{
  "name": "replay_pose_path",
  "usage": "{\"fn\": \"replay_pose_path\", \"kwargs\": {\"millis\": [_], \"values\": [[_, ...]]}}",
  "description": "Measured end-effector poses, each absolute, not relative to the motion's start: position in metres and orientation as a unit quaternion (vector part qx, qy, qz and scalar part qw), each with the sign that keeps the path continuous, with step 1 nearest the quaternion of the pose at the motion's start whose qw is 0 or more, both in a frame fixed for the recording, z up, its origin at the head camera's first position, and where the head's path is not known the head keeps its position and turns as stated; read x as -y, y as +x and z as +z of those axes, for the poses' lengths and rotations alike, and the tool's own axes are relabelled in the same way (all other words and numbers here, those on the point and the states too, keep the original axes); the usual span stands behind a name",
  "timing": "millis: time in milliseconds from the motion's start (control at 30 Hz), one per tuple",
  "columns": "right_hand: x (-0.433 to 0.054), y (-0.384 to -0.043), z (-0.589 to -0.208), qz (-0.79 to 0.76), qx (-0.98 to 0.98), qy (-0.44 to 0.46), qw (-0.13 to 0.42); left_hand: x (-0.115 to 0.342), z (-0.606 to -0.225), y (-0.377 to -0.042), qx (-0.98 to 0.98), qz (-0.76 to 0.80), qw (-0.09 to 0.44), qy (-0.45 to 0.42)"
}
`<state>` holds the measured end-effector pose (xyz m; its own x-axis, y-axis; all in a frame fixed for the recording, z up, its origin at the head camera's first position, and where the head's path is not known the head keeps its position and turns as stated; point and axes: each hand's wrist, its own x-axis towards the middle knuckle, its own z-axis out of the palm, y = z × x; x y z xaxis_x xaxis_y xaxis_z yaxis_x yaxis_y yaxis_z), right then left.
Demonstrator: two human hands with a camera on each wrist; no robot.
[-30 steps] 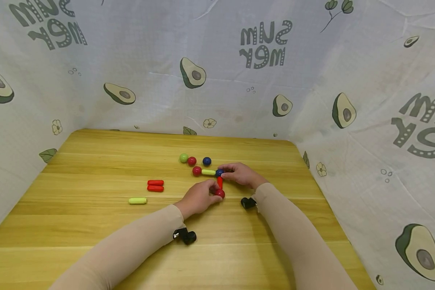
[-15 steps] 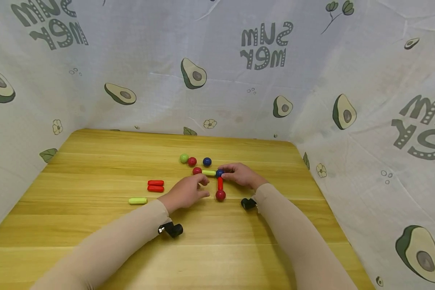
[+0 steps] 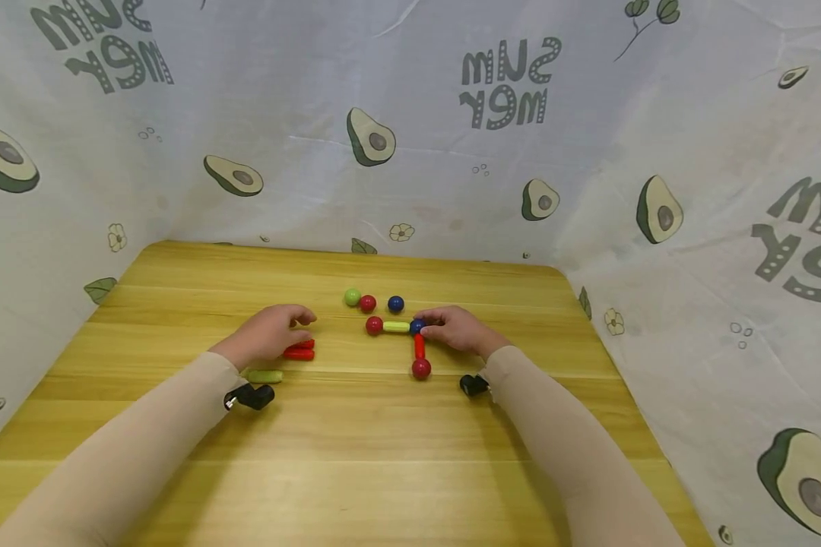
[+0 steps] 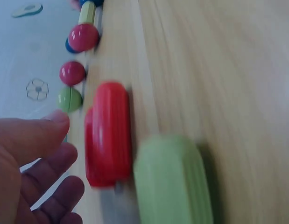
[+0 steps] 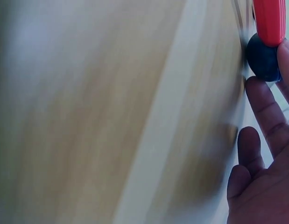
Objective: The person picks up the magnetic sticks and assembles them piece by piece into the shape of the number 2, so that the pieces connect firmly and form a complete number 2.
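Observation:
My right hand point(image 3: 457, 330) pinches a blue ball point(image 3: 417, 327) between thumb and fingers. That ball is the corner of an L shape: a yellow-green rod point(image 3: 396, 327) runs left to a red ball point(image 3: 374, 325), and a red rod point(image 3: 420, 346) runs toward me to another red ball point(image 3: 421, 368). Over at the left, my left hand point(image 3: 270, 332) hovers with thumb and fingers apart, holding nothing. Beside it lie two red rods point(image 4: 111, 135), partly covered by the hand in the head view. A loose yellow-green rod point(image 4: 172, 182) lies nearer to me, below the wrist.
Behind the L shape sit a green ball point(image 3: 352, 297), a red ball point(image 3: 367, 304) and a blue ball point(image 3: 396, 304). The wooden table point(image 3: 356, 456) is bordered by a printed cloth point(image 3: 280, 213) at the back and sides.
My left hand has let go of the L shape's near red ball and moved left to the two red rods. My right hand stays on the blue corner ball.

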<state>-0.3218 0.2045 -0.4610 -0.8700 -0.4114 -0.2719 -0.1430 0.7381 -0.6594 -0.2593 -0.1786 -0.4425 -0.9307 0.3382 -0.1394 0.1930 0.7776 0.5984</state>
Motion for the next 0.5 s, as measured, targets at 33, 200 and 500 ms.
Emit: {"fn": "replay_pose_path", "kwargs": {"millis": [33,200,500], "values": [[-0.204,-0.321,-0.46,-0.323,-0.911,-0.155,0.204,0.184,-0.444,-0.26,-0.935,0.301,0.125,0.144],[-0.199,-0.32,-0.46,-0.314,-0.913,-0.165,0.2,0.203,-0.452,-0.262,-0.933,0.295,0.134,0.155],[-0.194,-0.321,-0.461,-0.315,-0.912,-0.168,0.202,0.215,-0.452,-0.259,-0.93,0.301,0.147,0.15]]}}
